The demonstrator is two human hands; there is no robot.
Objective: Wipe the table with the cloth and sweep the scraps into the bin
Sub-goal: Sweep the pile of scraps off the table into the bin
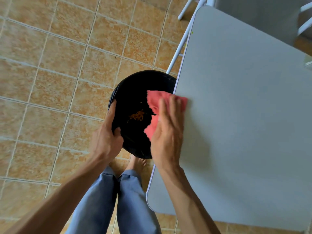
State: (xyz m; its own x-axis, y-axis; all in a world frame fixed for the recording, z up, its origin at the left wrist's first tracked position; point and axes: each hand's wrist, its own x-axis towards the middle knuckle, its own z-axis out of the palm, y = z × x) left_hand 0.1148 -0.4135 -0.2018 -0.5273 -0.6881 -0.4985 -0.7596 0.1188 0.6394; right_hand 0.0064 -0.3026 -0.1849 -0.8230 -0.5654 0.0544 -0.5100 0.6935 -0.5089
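Observation:
A round black bin [135,92] lined with a black bag is held against the left edge of the grey table [244,115]. Orange scraps [137,115] lie at its bottom. My left hand [108,132] grips the bin's near rim, thumb inside. My right hand [166,130] presses flat on a pink cloth [156,99] at the table edge. Part of the cloth hangs over the bin's opening.
Orange tiled floor [50,73] spreads to the left. White table legs [181,46] show beside the bin. A grey chair with a white frame [263,16] stands at the top right. My legs in blue trousers [118,200] and bare feet are below the bin.

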